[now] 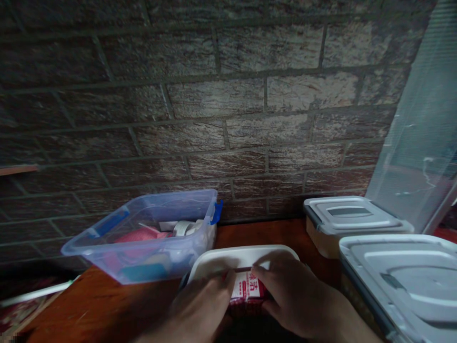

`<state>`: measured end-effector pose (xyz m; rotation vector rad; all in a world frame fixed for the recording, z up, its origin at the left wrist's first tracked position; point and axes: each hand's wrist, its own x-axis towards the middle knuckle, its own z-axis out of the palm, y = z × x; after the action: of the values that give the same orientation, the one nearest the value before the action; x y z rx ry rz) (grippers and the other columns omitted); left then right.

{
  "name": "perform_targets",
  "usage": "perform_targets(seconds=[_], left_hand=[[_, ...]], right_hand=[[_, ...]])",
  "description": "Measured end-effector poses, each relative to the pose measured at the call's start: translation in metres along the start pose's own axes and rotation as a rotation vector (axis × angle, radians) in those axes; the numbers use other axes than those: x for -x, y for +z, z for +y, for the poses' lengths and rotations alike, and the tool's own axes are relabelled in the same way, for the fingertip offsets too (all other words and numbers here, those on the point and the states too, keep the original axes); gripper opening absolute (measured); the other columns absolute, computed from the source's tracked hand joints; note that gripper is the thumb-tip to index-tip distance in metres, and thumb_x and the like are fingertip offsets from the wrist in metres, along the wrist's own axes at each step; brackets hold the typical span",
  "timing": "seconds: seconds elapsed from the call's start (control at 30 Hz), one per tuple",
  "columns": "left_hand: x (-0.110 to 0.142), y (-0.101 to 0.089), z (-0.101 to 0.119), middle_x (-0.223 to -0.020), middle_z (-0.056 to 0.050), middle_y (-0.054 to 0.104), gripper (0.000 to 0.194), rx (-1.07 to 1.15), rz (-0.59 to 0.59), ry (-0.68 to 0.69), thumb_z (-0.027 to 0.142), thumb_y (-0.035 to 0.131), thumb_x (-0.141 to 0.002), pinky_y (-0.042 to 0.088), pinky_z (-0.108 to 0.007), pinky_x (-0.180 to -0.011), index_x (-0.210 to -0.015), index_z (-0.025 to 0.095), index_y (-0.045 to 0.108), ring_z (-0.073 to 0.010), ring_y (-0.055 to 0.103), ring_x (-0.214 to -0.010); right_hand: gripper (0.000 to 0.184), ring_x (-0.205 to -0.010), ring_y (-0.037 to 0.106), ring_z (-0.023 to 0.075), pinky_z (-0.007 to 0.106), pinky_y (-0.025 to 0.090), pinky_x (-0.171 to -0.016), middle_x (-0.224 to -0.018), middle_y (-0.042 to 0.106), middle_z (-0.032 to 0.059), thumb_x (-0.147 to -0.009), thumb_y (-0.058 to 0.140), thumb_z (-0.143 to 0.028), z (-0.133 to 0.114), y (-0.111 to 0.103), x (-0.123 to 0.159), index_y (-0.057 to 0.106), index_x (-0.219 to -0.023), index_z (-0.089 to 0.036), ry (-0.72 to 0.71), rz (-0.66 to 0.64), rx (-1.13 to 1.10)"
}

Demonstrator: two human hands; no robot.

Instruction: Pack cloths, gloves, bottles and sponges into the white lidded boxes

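Low in the head view, a red-and-white packet [246,288] with printed characters lies between my two hands. On its left side is my left hand [207,305], with the thumb and fingers closed against it. My right hand [298,295] grips the packet's right side, its thumb at the top edge. Just beyond the packet shows the rim of a white rectangular container or lid [246,252], partly hidden by both hands. I cannot tell whether the packet is inside it or above it. The packet's near end is in dark shadow.
A clear plastic bin [143,247] with blue handles stands left on the reddish-brown table [85,305], holding pink, white and blue items. To the right are two lidded boxes, one farther back [357,216] and one nearer [410,276]. A brick-patterned wall [228,133] rises behind.
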<state>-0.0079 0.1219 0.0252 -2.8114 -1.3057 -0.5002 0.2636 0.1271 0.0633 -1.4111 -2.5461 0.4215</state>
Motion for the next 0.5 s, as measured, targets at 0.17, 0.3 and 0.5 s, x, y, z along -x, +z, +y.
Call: perform_targets(seconds=[0.17, 0.3, 0.5], left_hand=[[-0.002, -0.009, 0.006, -0.149, -0.002, 0.058, 0.074, 0.035, -0.073, 0.021, 0.011, 0.058, -0.089, 0.05, -0.035, -0.112, -0.155, 0.036, 0.034, -0.0254, 0.058, -0.134], [-0.014, -0.008, 0.01, -0.143, -0.007, 0.061, 0.058, 0.066, -0.051, -0.018, 0.014, 0.055, -0.093, 0.05, -0.04, -0.113, -0.148, 0.028, 0.043, -0.0258, 0.059, -0.133], [-0.024, -0.011, 0.011, -0.141, -0.01, 0.062, 0.051, 0.096, -0.073, -0.035, 0.014, 0.055, -0.094, 0.049, -0.042, -0.113, -0.143, 0.024, 0.049, -0.0263, 0.058, -0.133]], right_hand=[[0.057, -0.131, 0.053, 0.038, 0.05, 0.04, -0.112, -0.141, 0.06, 0.0186, -0.088, 0.059, -0.036, 0.002, 0.003, 0.002, 0.06, -0.142, -0.018, 0.034, -0.01, -0.014], [0.056, -0.135, 0.05, 0.0356, 0.046, 0.039, -0.114, -0.144, 0.058, 0.0174, -0.086, 0.061, -0.033, 0.006, 0.002, 0.005, 0.061, -0.14, -0.016, 0.04, 0.015, -0.06], [0.053, -0.136, 0.049, 0.0313, 0.044, 0.039, -0.114, -0.144, 0.059, 0.0107, -0.087, 0.062, -0.03, 0.013, 0.008, 0.008, 0.061, -0.14, -0.024, 0.034, 0.071, -0.125]])
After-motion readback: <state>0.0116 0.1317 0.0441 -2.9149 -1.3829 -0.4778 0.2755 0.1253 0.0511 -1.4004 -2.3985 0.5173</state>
